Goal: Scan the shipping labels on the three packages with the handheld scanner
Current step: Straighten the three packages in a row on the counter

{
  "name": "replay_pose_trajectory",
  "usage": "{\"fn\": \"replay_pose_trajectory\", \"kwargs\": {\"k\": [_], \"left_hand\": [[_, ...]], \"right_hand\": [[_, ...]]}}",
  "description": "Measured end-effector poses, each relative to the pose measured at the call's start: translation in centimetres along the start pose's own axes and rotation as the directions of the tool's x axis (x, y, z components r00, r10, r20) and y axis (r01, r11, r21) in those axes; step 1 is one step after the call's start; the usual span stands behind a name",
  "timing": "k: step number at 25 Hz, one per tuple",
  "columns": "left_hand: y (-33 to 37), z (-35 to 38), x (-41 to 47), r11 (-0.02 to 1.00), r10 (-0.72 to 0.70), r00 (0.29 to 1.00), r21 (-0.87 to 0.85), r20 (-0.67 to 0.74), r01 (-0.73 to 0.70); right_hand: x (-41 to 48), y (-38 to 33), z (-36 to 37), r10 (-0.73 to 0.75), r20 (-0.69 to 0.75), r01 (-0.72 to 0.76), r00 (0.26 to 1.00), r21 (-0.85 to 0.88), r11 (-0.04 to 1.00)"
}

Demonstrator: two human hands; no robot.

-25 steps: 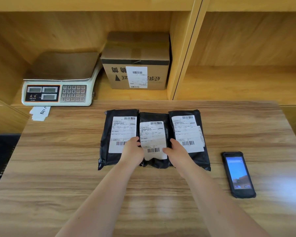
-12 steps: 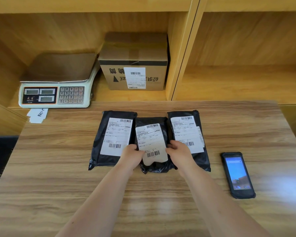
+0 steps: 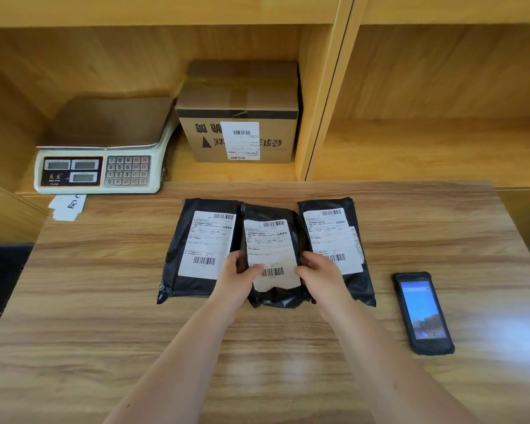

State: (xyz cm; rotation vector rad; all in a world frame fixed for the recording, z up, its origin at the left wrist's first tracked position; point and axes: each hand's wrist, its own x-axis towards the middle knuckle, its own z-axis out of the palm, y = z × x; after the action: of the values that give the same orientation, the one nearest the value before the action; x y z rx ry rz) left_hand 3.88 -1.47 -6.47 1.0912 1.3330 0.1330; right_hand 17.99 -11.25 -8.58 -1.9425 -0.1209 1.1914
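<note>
Left hand (image 3: 237, 278), right hand (image 3: 317, 272) pinch middle package (image 3: 271, 258) sides; square it flat, barcode clear; scanner (image 3: 423, 312) untouched near desk (image 3: 104, 316) right edge

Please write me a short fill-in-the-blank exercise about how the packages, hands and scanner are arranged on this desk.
1. Both hands, left hand and right hand, grip the ____ of the three black plastic mailer packages.
2. The black handheld scanner lies on the wooden table, to the ____ of the packages.
3. The brown cardboard box stands beside a white ____.

Missing: middle; right; scale
</note>
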Motion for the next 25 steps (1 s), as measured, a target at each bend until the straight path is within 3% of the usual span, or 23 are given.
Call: {"fn": "replay_pose_trajectory", "kwargs": {"k": [6, 20, 25], "left_hand": [[-0.4, -0.9, 0.2, 0.992, -0.015, 1.0, -0.128, 0.007, 0.015], [2.8, -0.9, -4.4, 0.985, 0.122, 0.984, -0.138, 0.128, -0.104], [3.5, 0.0, -5.7, 0.973, 0.15, 0.978, -0.196, 0.143, -0.121]], "right_hand": [[-1.0, -0.5, -0.8, -0.029, 0.048, 0.029, 0.998, -0.004, 1.0], [-4.9, -1.6, -6.9, -0.325, 0.047, 0.324, 0.944, 0.035, 0.945], [-4.8, 0.2, -10.7, -0.344, 0.005, 0.344, 0.939, -0.034, 0.938]]}}
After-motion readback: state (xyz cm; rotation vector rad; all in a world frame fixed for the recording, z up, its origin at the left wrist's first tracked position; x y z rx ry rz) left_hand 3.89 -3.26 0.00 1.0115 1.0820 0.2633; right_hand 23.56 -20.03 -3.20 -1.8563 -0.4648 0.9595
